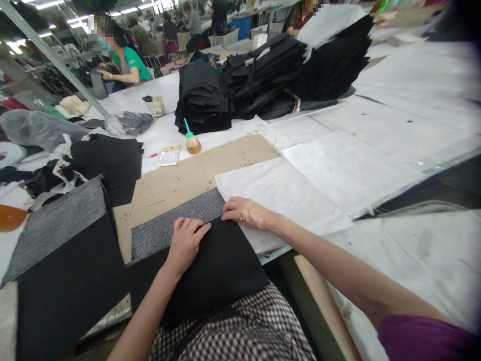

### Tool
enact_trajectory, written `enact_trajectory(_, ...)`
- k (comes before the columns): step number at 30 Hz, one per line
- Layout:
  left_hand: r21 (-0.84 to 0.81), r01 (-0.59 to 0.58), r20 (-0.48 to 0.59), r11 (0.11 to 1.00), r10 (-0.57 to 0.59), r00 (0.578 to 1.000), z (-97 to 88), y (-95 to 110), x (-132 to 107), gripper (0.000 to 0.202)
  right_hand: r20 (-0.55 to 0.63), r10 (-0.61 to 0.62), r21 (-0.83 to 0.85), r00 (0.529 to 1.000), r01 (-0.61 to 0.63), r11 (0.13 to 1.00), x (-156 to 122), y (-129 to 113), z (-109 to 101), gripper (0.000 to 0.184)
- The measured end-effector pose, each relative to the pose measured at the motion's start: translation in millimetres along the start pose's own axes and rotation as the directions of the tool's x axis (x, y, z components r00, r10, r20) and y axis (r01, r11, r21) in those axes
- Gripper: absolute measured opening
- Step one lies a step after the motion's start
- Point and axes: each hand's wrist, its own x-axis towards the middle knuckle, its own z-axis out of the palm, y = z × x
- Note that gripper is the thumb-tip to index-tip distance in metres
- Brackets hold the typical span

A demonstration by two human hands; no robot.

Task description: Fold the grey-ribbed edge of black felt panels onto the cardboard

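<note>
A black fabric panel [210, 265] lies across the table's front edge and over my lap. Along its far side runs a ribbed grey fabric strip [158, 235]. My left hand [188, 240] presses on the seam between black and grey, thumb and fingers bent together at the edge. Just to the right, my right hand [248, 211] pinches the same edge near the panel's far right corner. Whatever lies under the fingertips is hidden. A white sheet [278, 195] extends beneath my right hand and wrist.
At left lies a similar grey-and-black panel stack [67, 281], with black scraps [108, 160] behind. A small oil bottle [193, 144] and a white packet [169, 157] stand beyond brown board [203, 168]. Black fabric bundles [205, 93] fill the back. A person [126, 62] works at far left.
</note>
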Motion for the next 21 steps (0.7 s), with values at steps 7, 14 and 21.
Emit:
enact_trajectory(7,0.102,-0.051,0.017,0.994,0.050,0.999,-6.3,6.0,-0.4,0.030,0.035,-0.011,-0.141,0.999,0.016,0.990,-6.0,-8.0,-0.1,0.024)
enact_trajectory(14,0.145,-0.051,0.014,0.988,0.050,0.999,-6.4,8.8,-5.7,0.031,-0.011,0.183,-0.217,0.983,-0.181,0.959,-16.1,-23.9,-13.9,0.025)
enact_trajectory(21,0.104,-0.023,0.032,0.994,0.020,0.999,-4.9,3.0,-12.8,0.031,-0.139,0.405,-0.234,0.904,-0.428,0.873,14.8,-101.3,24.8,0.044)
